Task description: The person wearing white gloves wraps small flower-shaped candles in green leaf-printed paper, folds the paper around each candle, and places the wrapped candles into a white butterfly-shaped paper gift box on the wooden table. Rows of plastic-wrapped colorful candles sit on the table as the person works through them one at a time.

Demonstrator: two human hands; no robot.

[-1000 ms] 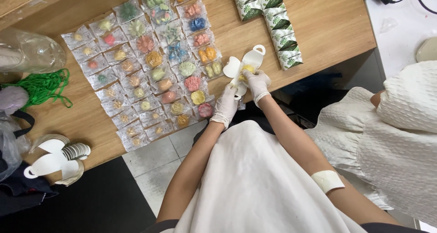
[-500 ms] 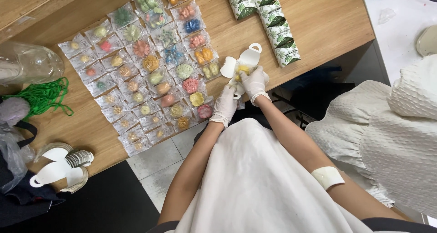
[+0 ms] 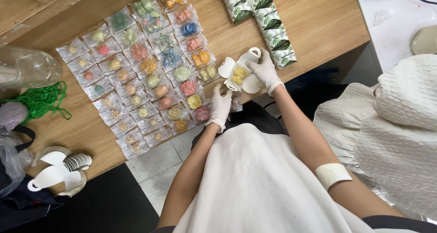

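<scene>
At the near counter (image 3: 318,28) edge the gloved left hand (image 3: 220,106) pinches a clear packet of yellow sweets (image 3: 238,73) at its 1 o'clock, the gloved right hand (image 3: 265,71) grips the white card box (image 3: 248,69) beneath it, with rows of colourful wrapped sweets (image 3: 145,78) spread at 10 o'clock

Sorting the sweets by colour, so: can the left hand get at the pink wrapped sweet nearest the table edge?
Probably yes: the left hand lies right beside the pink wrapped sweet, and nothing sits between them.
</scene>
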